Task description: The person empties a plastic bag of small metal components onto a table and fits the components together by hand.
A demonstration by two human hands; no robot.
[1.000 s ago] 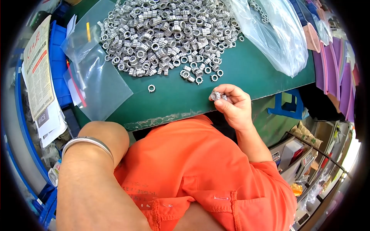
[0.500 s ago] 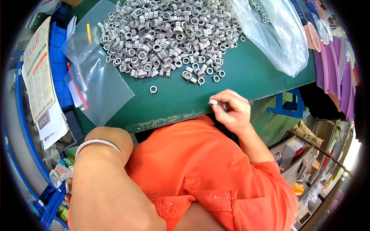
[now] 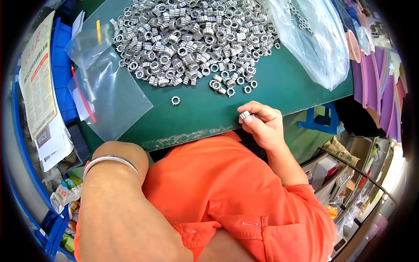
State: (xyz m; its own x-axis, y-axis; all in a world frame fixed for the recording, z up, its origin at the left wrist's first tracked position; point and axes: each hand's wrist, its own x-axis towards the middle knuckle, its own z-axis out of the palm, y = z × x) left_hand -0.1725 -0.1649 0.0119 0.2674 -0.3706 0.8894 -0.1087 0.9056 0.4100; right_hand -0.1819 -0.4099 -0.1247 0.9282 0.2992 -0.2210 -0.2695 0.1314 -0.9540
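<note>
My right hand (image 3: 266, 124) is closed at the table's front edge, pinching a small toothed metal ring (image 3: 244, 114) between thumb and fingertips. My left hand (image 3: 126, 155) rests low on the left, past a silver bracelet (image 3: 111, 158); its fingers are hidden. A big heap of similar toothed metal rings (image 3: 192, 43) covers the back middle of the green table (image 3: 209, 111). One single ring (image 3: 175, 101) lies apart in front of the heap. Several loose rings (image 3: 230, 92) spread from the heap's front right side, just beyond my right hand.
A clear plastic bag (image 3: 321, 56) with some rings inside lies at the back right. Flat clear bags (image 3: 118, 96) and a red pen (image 3: 83, 94) lie on the left, beside a blue bin (image 3: 63, 74) and a newspaper (image 3: 39, 78). A blue stool (image 3: 321, 120) stands beyond the table edge.
The ring in my right hand has turned, so its toothed side faces up more. My right hand stays in about the same place, and the view has shifted slightly.
</note>
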